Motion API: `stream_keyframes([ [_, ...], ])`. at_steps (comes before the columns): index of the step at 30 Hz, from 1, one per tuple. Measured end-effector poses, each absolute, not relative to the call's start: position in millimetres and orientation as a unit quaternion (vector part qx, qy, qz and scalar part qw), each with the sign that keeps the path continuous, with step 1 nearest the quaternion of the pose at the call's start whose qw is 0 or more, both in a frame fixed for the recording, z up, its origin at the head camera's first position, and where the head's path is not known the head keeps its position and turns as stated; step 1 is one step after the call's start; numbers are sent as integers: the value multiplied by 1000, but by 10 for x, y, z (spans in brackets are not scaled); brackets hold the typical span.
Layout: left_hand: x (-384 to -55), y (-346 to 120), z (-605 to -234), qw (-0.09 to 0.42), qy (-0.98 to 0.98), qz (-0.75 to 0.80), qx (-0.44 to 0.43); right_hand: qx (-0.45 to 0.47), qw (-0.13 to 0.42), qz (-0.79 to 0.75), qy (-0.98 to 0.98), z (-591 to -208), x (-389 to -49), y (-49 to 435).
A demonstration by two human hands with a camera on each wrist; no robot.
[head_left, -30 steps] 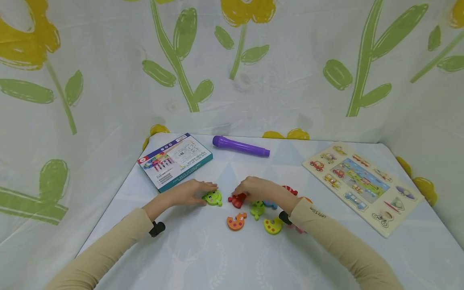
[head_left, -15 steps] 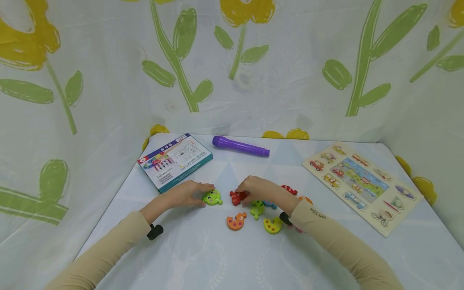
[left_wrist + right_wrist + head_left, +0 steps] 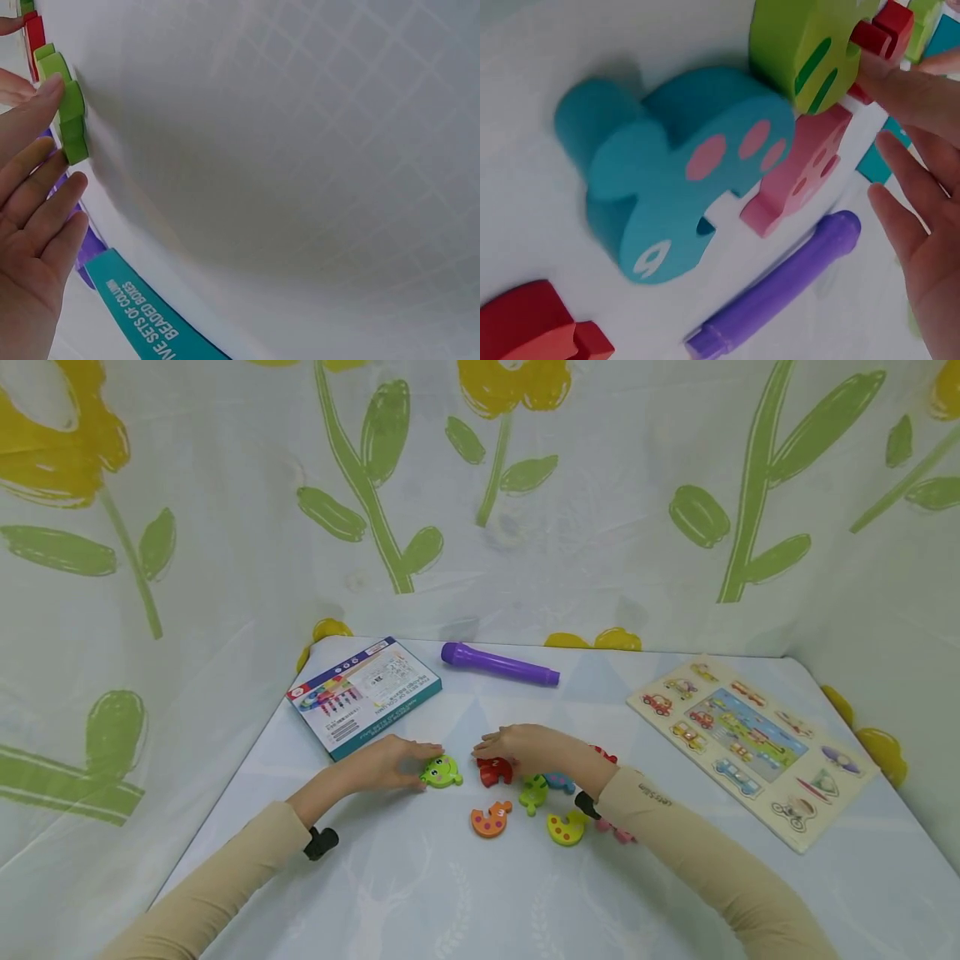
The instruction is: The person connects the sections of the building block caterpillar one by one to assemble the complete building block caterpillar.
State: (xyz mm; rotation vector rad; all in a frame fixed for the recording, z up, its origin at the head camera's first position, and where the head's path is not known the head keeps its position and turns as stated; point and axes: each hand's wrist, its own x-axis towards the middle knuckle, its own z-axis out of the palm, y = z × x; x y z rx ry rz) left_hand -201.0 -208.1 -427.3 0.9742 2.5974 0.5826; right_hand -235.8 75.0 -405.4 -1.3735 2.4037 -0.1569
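A green, frog-faced puzzle piece (image 3: 442,772) lies flat on the table. My left hand (image 3: 382,765) pinches its left side; in the left wrist view the thumb lies on the green edge, while the other fingers are loosely extended. A small gap separates it from a red puzzle piece (image 3: 495,772) marked with a number. Over that red piece is my right hand (image 3: 536,750), fingers stretched left along its far edge. In the right wrist view the thumb is by the red piece and the lower fingers are loose.
Near the right hand lie a green striped piece (image 3: 533,795), an orange piece (image 3: 490,821), a yellow piece (image 3: 566,828), a blue piece (image 3: 690,165) and a pink piece (image 3: 617,831). Behind are a box (image 3: 365,697), a purple toy microphone (image 3: 501,664) and a wooden vehicle puzzle board (image 3: 750,747).
My right hand has turned the red piece, and its fingers have straightened out to the left over it. The left hand stays at the green frog-faced piece with little movement.
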Motion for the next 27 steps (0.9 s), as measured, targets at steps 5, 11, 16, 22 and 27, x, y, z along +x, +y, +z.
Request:
stream_keyframes([
  [5,-2002,-2089,-4289,151,909,211,327,-474,195,-54,857,-4039,-2331,697],
  [11,-1981,-2093,-4298,147,911,218,317,-468,181,-70,862,-4069,-2334,704],
  [16,-1961,-2081,-4290,145,913,221,311,-468,186,-92,859,-4109,-2351,707],
  [22,-1942,-2067,-4284,139,915,222,307,-471,181,-100,857,-4130,-2357,712],
  [27,-1930,-2061,-4293,133,918,223,298,-463,174,-110,862,-4134,-2339,722],
])
